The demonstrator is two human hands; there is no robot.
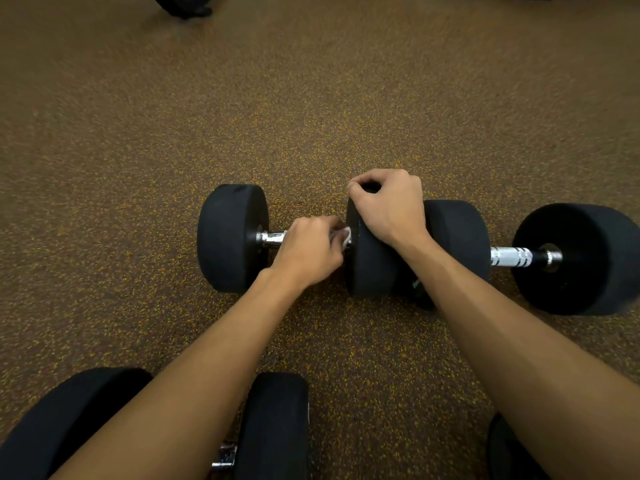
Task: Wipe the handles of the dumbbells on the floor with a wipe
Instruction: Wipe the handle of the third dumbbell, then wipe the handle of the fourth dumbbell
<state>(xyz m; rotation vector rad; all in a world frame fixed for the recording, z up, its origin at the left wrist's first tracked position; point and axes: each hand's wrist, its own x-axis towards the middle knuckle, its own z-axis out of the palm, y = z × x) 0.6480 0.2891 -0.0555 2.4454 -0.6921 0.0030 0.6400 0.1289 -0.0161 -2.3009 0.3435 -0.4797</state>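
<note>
While the right hand (388, 206) curls over a head of the black rubber-ended dumbbell (232, 237) on the floor (311, 98), the left hand (308, 251) pinches a crumpled white wipe (343, 235) against its chrome handle (273, 237). Wiping seems underway; next, slide the wipe leftward.

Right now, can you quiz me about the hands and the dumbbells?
1. True or false: the left hand holds the wipe on a dumbbell handle.
2. What does the right hand grip? A) a bare bar B) a black weight head C) nothing
3. Fill in: no hand touches the right handle; its colour is ____.

Key: 1 true; 2 B; 3 silver.
</note>
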